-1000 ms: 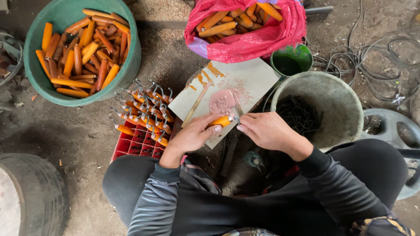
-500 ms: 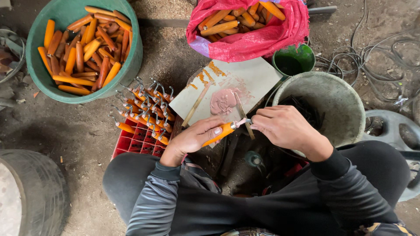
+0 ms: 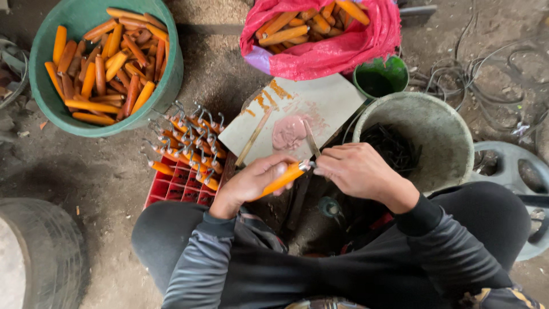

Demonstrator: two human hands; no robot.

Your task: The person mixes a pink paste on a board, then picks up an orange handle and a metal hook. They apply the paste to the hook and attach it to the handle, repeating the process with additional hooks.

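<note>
My left hand (image 3: pixel 247 184) grips an orange wooden handle (image 3: pixel 281 179), held level over my lap. At the handle's right end my right hand (image 3: pixel 359 170) pinches a small metal piece (image 3: pixel 305 165). Just beyond the hands lies a pale board (image 3: pixel 320 103) with a smear of pink paste (image 3: pixel 289 132) and two thin sticks on it. To the left, a red crate (image 3: pixel 174 187) holds several orange handles fitted with metal hooks (image 3: pixel 189 140).
A green tub (image 3: pixel 166 86) of orange handles stands at the upper left. A pink bag (image 3: pixel 343 48) of more handles is at the top. A grey bucket (image 3: pixel 446 137) with dark metal pieces, a small green pot (image 3: pixel 380 77), wires and a tyre (image 3: pixel 34 257) surround me.
The handle has swung from pointing up at the board to lying level between my hands. Both hands have dropped a little toward my lap, and my right hand now pinches its end.
</note>
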